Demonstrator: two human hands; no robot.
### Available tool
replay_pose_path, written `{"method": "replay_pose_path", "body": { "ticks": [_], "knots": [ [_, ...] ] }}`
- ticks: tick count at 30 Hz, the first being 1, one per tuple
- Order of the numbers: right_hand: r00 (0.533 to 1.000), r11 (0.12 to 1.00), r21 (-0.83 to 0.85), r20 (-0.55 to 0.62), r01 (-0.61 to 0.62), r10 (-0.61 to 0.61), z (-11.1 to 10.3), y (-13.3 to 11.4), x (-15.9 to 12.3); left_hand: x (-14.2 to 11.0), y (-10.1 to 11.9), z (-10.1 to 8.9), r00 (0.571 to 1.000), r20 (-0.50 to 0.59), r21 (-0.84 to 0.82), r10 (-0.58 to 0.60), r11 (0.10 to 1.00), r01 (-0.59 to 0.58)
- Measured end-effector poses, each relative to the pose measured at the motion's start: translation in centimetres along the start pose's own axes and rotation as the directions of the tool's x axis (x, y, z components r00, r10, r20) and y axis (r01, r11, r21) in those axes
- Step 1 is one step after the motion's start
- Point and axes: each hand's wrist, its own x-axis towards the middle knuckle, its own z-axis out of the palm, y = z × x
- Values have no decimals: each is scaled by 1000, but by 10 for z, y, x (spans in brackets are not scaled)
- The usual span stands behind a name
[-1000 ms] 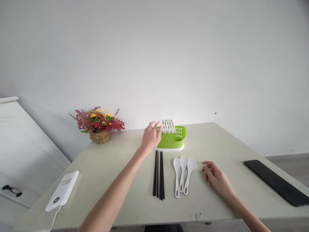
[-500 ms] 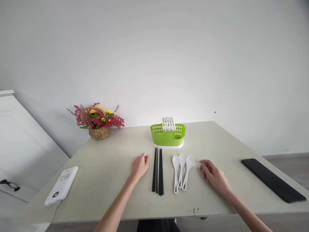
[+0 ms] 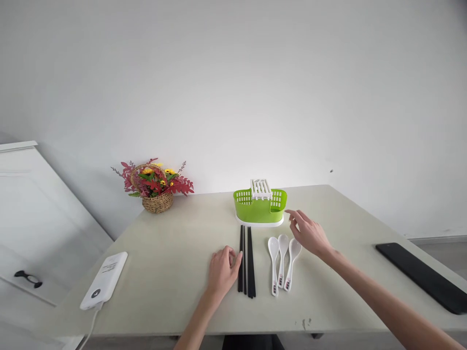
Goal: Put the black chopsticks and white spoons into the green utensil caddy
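Note:
My left hand [image 3: 223, 268] rests low at the left of several black chopsticks [image 3: 251, 265]. Its fingers curl loosely, the thumb is apart from them, and the thumb tip is at the leftmost chopstick; contact is unclear. Three white spoons [image 3: 282, 260] lie side by side to the right of the chopsticks, bowls pointing away from me. Behind both sets stands a green cutlery caddy [image 3: 251, 211] with a white slatted piece [image 3: 261, 189] over its middle and a white base. My right hand [image 3: 309, 233] reaches toward the caddy's right end, fingers apart, holding nothing.
A wicker basket of artificial flowers [image 3: 157, 202] stands at the back left. On the table's left lies a white power bank [image 3: 105, 279] with a cable. A long black flat object [image 3: 419, 274] lies at the right. A white cabinet [image 3: 44, 209] adjoins the left side.
My right hand has moved forward and left, from beside the spoons to the caddy's right end. My left hand has come nearer and its thumb has spread toward the chopsticks. The view has shifted slightly.

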Motion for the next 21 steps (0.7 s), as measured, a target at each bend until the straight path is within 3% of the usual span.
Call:
{"method": "replay_pose_path", "body": {
  "ticks": [7,21],
  "knots": [
    [988,984,-137,123,113,-96,24,-12,37,-14,-1,-3,998,-21,-28,60,998,-60],
    [979,987,-107,179,116,-96,30,2,24,-16,-4,-3,998,0,-58,60,997,-60]
  ]
}}
